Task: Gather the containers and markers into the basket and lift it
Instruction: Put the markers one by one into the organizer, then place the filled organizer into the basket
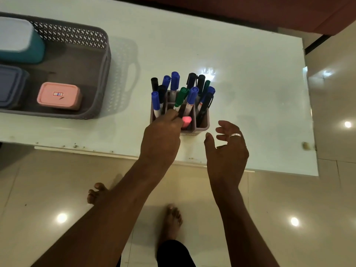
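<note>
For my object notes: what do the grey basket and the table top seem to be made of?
Basket: likely moulded plastic, matte grey; its walls are a regular perforated lattice. Table top: glossy white, perhaps glass or laminate; it mirrors a ceiling light.

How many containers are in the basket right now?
3 in the basket: teal container at the far left, blue container at the near left, cut by the frame edge, pink container beside it, toward the middle. More may lie outside the frame.
</note>
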